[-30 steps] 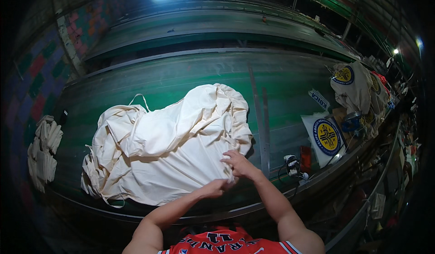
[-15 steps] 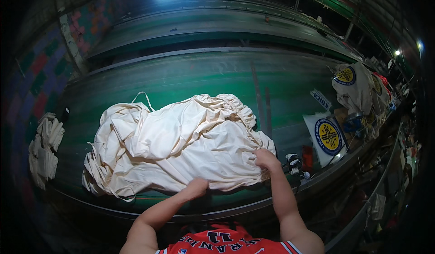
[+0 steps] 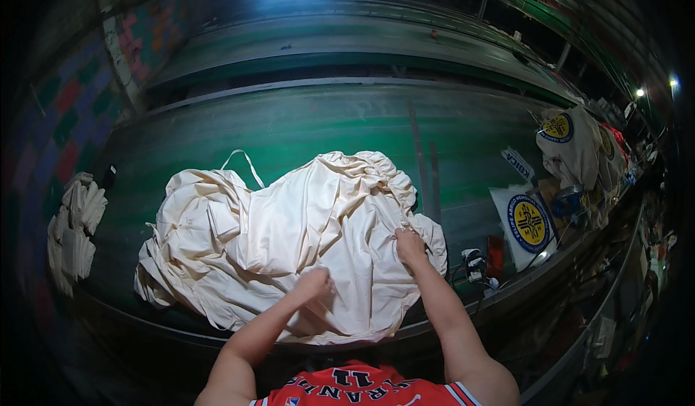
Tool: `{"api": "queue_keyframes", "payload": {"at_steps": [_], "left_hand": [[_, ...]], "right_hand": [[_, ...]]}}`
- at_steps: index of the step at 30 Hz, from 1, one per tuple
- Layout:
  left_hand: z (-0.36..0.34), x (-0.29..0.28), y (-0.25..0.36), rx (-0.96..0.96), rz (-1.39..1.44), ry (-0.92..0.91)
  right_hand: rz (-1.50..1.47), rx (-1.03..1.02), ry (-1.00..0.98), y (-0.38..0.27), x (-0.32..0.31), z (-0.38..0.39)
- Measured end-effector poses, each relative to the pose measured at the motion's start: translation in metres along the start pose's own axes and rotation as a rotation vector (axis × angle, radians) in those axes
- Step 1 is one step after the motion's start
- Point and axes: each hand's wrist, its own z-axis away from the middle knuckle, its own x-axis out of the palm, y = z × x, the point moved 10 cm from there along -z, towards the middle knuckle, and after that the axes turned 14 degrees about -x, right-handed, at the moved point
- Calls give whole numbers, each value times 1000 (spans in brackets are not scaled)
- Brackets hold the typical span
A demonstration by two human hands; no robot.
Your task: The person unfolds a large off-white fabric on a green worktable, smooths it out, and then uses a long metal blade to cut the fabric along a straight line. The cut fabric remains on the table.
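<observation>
A large, rumpled cream cloth point(image 3: 289, 225) with a gathered edge and thin ties lies in a heap before me. Near its right side, my right hand point(image 3: 410, 247) is closed, pinching the cloth by its gathered part. My left hand point(image 3: 314, 284) is curled closed over the cloth's front middle. Its fingertips are slightly blurred, and I cannot make out whether a fold is caught in them. One tie point(image 3: 250, 165) loops out at the heap's far side. The front part of the cloth reaches down over the table's near edge.
The cloth rests on a long green table point(image 3: 340, 120). Folded cream cloths point(image 3: 74, 232) are stacked at the left end. On the right are a white sheet with a round blue-and-yellow emblem point(image 3: 527, 225), printed cream bags point(image 3: 568, 149), a red object point(image 3: 495, 255) and a small black-and-white item point(image 3: 474, 265).
My right hand has moved up and slightly left, my left hand slightly up and left. The cloth's front part has spread toward me over the table edge. The view has shifted slightly.
</observation>
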Motion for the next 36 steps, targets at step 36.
{"api": "queue_keyframes", "payload": {"at_steps": [36], "left_hand": [[-30, 75, 144, 300, 385, -387]], "right_hand": [[-47, 662, 143, 122, -43, 109]]}}
